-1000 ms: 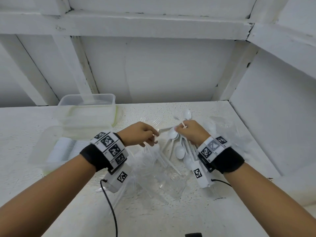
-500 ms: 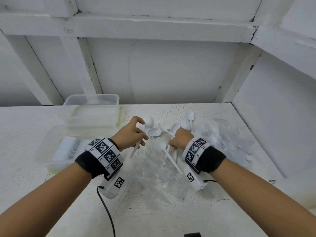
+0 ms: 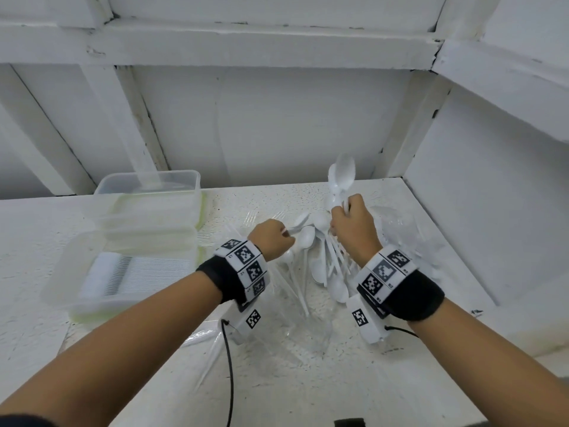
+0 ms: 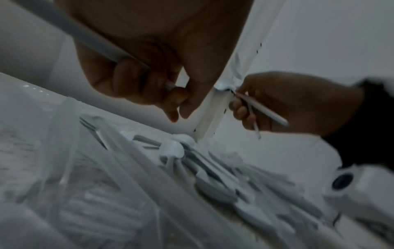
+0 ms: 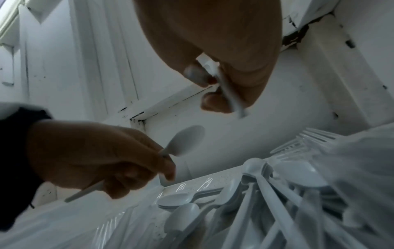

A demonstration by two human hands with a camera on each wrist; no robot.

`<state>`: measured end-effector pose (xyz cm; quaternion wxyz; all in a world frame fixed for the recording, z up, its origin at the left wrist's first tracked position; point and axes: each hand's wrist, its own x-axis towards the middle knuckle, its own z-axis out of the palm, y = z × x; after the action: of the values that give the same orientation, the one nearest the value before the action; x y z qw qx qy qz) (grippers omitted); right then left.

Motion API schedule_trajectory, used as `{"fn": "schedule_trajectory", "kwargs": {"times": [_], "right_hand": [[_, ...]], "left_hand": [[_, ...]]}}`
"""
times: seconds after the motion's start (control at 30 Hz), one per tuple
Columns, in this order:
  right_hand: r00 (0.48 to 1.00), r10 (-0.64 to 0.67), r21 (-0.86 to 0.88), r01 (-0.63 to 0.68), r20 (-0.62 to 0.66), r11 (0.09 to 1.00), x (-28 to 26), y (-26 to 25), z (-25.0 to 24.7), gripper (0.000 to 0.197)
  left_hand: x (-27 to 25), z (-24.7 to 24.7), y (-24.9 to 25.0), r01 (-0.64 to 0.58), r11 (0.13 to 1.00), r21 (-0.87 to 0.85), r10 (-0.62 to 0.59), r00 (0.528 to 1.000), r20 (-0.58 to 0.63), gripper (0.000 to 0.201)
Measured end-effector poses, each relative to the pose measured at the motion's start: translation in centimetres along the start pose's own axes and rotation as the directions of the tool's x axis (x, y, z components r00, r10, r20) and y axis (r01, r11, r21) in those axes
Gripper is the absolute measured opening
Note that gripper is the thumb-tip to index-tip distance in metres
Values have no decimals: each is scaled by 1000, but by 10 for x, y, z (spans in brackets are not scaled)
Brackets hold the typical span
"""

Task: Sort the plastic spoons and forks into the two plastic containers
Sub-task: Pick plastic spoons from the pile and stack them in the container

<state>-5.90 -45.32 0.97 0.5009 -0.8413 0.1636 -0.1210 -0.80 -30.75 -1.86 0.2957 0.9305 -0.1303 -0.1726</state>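
Observation:
A heap of white plastic spoons (image 3: pixel 320 260) and clear forks (image 3: pixel 295 303) lies on clear plastic wrap at the table's middle. My right hand (image 3: pixel 348 223) is raised over the heap and grips the handles of two white spoons (image 3: pixel 340 177), bowls pointing up. My left hand (image 3: pixel 271 238) hangs just left of it and grips one white spoon (image 5: pixel 183 141) by the handle, bowl toward the right hand. Two clear plastic containers stand at the left: the near container (image 3: pixel 70 288) holds a row of stacked clear cutlery, and the far container (image 3: pixel 147 186) sits behind it.
White walls and slanted beams close in the back and right of the white speckled table (image 3: pixel 277 389). A black cable (image 3: pixel 229 365) hangs from the left wrist camera. More crumpled clear wrap (image 3: pixel 400 229) lies right of the heap.
My right hand has risen from the heap with two spoons, bowls up. My left hand has moved right with a spoon, toward the right hand.

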Motion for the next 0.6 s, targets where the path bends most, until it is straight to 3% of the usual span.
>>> {"fn": "schedule_trajectory", "kwargs": {"times": [0.13, 0.3, 0.43, 0.6], "right_hand": [[997, 55, 54, -59, 62, 997, -1, 7, 5, 2], [994, 88, 85, -94, 70, 992, -5, 9, 8, 4], [990, 90, 81, -98, 106, 992, -7, 11, 11, 7], [990, 92, 93, -102, 108, 990, -9, 14, 11, 12]], "left_hand": [[12, 16, 5, -32, 979, 202, 1, 988, 151, 15], [13, 20, 16, -87, 898, 431, 15, 986, 168, 17], [15, 22, 16, -98, 864, 495, -7, 978, 207, 33], [15, 22, 16, -107, 881, 461, 0, 974, 225, 34]]}}
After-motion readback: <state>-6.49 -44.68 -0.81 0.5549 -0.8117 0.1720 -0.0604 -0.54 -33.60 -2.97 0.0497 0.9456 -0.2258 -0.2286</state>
